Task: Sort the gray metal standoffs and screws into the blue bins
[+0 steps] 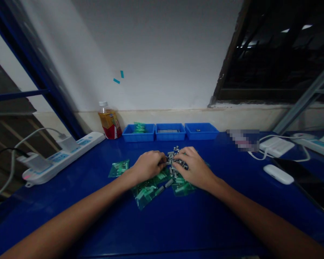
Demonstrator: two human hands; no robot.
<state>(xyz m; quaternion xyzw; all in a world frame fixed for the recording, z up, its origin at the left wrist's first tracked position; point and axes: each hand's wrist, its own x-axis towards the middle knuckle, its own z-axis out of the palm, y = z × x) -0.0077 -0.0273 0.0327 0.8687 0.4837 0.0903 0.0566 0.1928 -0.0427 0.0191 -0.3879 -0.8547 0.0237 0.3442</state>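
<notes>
A small pile of silvery metal pieces (171,171), which look like screws and short cylinders, lies at the middle of the blue table. My left hand (149,164) is at the pile's left side, its fingers curled together; what they pinch, if anything, is hidden. From the right, my right hand (193,166) reaches over the pile with fingers bent and apart, the tips among the metal pieces. Clear green bags (145,192) with pale parts inside lie below and partly under the hands. Another green bag (120,168) rests to the left.
Along the wall stand three blue trays: a left one (126,137) with green bags, a middle one (170,136) with rods, a right one (205,136) with a few small pieces. A drink bottle (109,122), power strip (62,158), white case (278,174) and phone (307,183) flank the workspace.
</notes>
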